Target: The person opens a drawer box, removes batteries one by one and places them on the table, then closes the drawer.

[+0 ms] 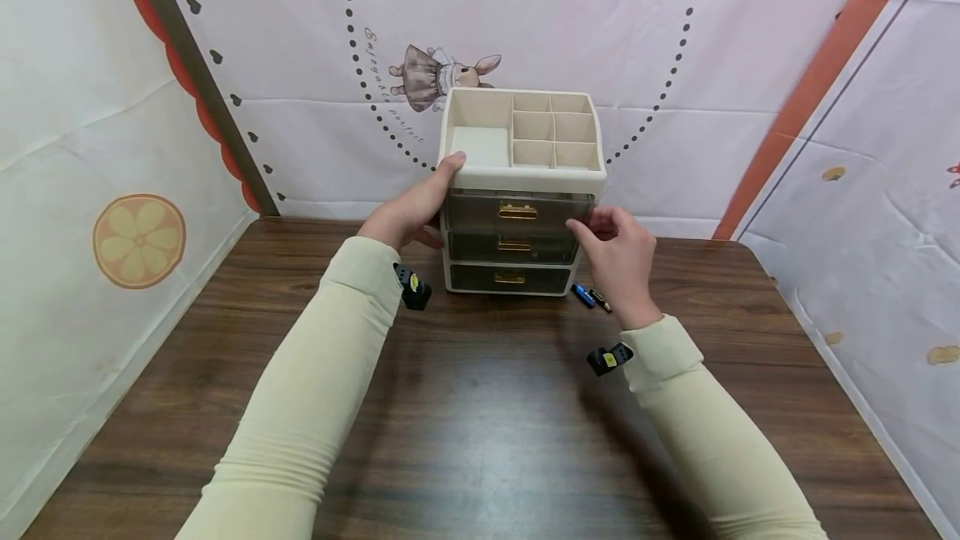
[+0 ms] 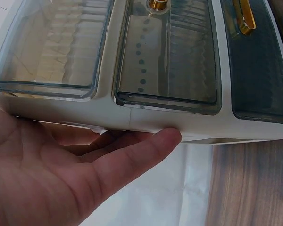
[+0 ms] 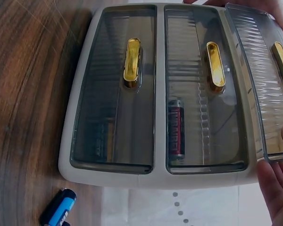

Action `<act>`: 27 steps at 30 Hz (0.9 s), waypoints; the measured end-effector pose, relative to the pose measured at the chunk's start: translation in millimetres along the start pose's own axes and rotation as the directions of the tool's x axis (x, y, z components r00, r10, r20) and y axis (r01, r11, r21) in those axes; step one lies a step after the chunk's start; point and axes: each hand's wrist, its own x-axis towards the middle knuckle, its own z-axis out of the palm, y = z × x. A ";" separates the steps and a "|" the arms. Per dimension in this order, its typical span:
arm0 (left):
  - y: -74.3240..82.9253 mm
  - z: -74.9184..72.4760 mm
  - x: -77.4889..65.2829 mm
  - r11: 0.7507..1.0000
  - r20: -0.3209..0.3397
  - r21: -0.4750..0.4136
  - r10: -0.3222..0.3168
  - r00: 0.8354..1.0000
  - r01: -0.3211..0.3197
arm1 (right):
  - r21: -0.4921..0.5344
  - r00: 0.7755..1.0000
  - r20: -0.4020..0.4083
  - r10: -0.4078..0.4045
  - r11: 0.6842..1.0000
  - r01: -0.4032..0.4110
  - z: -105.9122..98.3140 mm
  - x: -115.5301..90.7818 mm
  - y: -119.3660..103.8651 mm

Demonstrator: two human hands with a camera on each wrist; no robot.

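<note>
A cream desktop organizer with three smoky clear drawers stands on the table. Its top drawer juts out slightly from the frame; the middle drawer and bottom drawer sit flush. My left hand rests along the organizer's left side, one fingertip by its upper corner; some fingers are hidden behind it. At the top drawer's right edge, my right hand pinches the front panel between thumb and fingers. A dark red battery shows through the middle drawer. Inside the bottom drawer a dim shape is unclear.
A blue battery and a dark battery lie on the wooden table by the organizer's lower right corner. Open compartments top the organizer. A printed cloth hangs close behind.
</note>
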 end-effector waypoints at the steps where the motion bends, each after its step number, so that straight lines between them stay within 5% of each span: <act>1: 0.3 0.1 0.2 1.000 0.001 0.000 0.000 1.000 0.000 | 0.001 1.000 -0.002 0.004 1.000 -0.004 0.3 0.8 0.3; 13: 0.9 0.3 -0.9 1.000 -0.003 -0.018 -0.016 1.000 0.016 | -0.002 0.998 -0.056 -0.015 1.000 0.015 5.2 3.7 3.6; 27: 1.1 1.7 0.3 0.999 -0.010 -0.027 -0.030 1.000 0.029 | -0.085 0.988 -0.054 -0.144 0.987 0.139 12.5 7.6 3.8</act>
